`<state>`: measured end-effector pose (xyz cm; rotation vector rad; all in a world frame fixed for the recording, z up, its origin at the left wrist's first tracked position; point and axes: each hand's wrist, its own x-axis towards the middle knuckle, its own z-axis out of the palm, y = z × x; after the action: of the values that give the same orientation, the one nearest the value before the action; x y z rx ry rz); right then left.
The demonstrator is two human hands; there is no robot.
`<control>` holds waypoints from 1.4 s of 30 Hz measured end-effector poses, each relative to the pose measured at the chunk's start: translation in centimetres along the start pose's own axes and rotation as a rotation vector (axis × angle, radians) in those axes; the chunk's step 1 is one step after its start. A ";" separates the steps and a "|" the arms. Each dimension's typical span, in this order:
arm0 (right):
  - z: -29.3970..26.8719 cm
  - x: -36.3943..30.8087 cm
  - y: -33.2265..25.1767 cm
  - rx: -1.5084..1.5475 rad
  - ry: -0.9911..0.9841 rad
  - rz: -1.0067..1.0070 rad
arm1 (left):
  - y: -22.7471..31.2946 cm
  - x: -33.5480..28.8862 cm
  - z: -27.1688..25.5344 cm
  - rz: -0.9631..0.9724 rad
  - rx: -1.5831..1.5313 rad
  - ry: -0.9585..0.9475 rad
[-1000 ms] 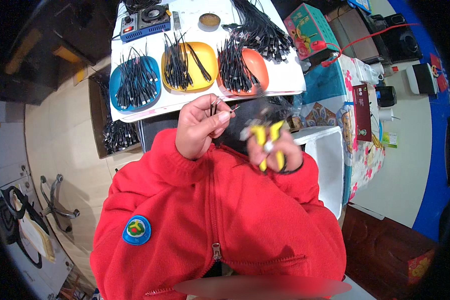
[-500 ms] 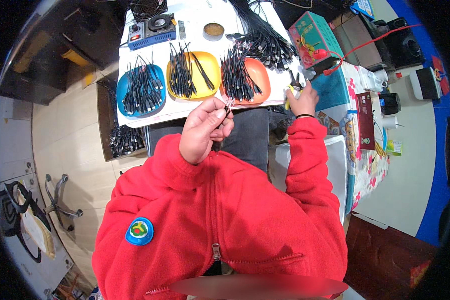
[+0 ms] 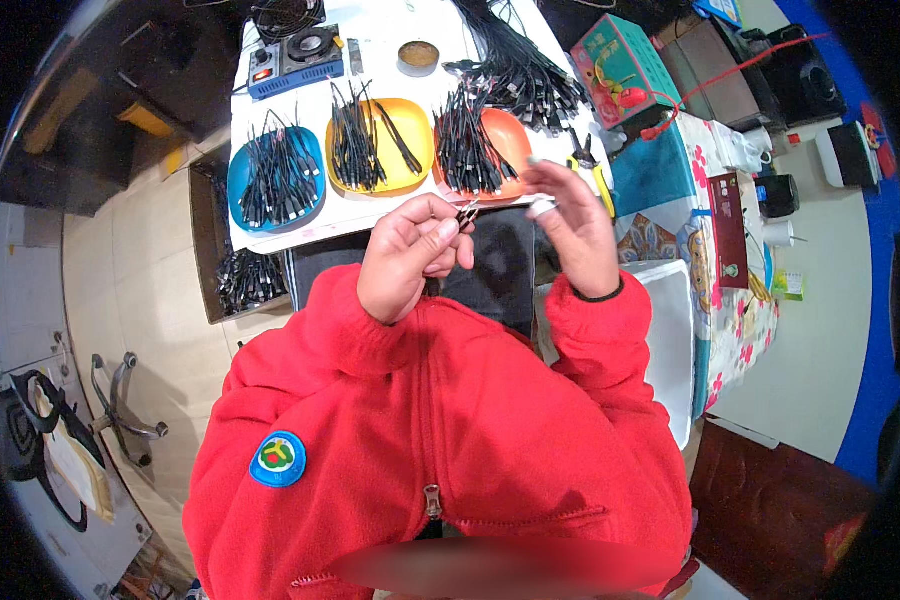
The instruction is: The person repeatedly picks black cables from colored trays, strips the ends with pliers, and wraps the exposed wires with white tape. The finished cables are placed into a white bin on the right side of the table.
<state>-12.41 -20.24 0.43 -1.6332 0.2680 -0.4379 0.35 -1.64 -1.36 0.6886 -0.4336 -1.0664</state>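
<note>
My left hand [image 3: 407,258] is closed, pinching a black cable [image 3: 465,216] between thumb and forefinger. Its thin bare wire ends stick out past the fingertips, while most of the cable is hidden by the hand. To the right, my right hand [image 3: 576,232] is raised with its fingers apart and nothing visible in it; something white is wrapped around one finger. Just beyond that hand, yellow-handled pliers [image 3: 604,190] lie at the table's right edge. Short black cables fill much of a blue tray [image 3: 235,200], a yellow tray [image 3: 418,130] and an orange tray [image 3: 515,140].
Behind the trays stand a blue soldering device [image 3: 300,75] with a small fan and a round tin [image 3: 418,58]. A large bundle of black cables [image 3: 525,80] lies at the back right, beside a green and pink box [image 3: 625,70]. A white bin [image 3: 670,340] stands right of my lap.
My right hand has let go of the yellow-handled pliers and moved left and nearer to me, toward my left hand. The left hand keeps its pinch on the cable.
</note>
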 end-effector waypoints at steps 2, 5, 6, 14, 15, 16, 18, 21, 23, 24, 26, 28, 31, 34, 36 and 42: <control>2.2 0.3 -1.2 0.124 -0.108 -0.017 | -0.2 -0.2 0.3 -0.012 0.010 0.000; 4.0 0.7 -2.1 0.220 -0.189 0.132 | 0.0 -0.6 0.4 0.012 0.034 0.004; 4.3 0.8 -2.2 0.214 -0.167 0.245 | 0.1 -0.8 0.4 0.026 0.042 0.008; 4.8 0.4 -2.4 0.367 -0.183 0.270 | 0.8 -1.3 0.2 -0.045 0.180 -0.077; 4.7 0.4 -2.4 0.387 -0.194 0.291 | 1.0 -1.4 0.1 -0.045 0.255 -0.094; 4.8 0.4 -2.2 0.363 -0.208 0.310 | 1.1 -1.5 -0.1 -0.033 0.334 -0.097; 4.9 0.3 -1.8 0.603 -0.232 0.307 | 1.3 -1.5 -0.3 -0.074 0.323 -0.130; 4.9 1.0 -0.1 0.953 -0.462 0.541 | 1.0 -1.3 -0.7 -0.036 0.282 -0.193; 4.0 2.2 1.1 0.805 -0.476 0.568 | 0.9 -1.0 -1.2 -0.062 0.245 -0.174; 2.7 3.7 1.8 0.631 -0.449 0.506 | 1.0 -0.8 -1.5 -0.080 0.257 -0.136; -0.6 8.3 2.8 0.040 -0.166 0.267 | 1.0 -0.3 -2.0 -0.065 0.169 -0.058; -2.9 14.8 4.2 -0.639 0.205 0.064 | 1.1 0.1 -2.4 -0.053 0.196 -0.016; -5.0 21.5 5.1 -0.986 0.249 -0.026 | 1.0 0.6 -2.4 -0.022 0.213 0.007; -2.9 26.2 5.5 -1.333 0.127 0.206 | 1.1 0.8 -2.3 -0.033 0.229 0.047; -1.8 26.9 5.4 -1.382 0.092 0.286 | 1.3 0.7 -2.2 -0.034 0.261 0.071; -3.4 27.8 3.3 -1.261 0.285 0.300 | 1.9 0.3 -2.8 -0.028 0.267 0.141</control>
<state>11.38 -35.42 0.86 -2.6779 1.1583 -0.2567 3.47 -0.43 -2.03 1.0026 -0.4496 -0.9879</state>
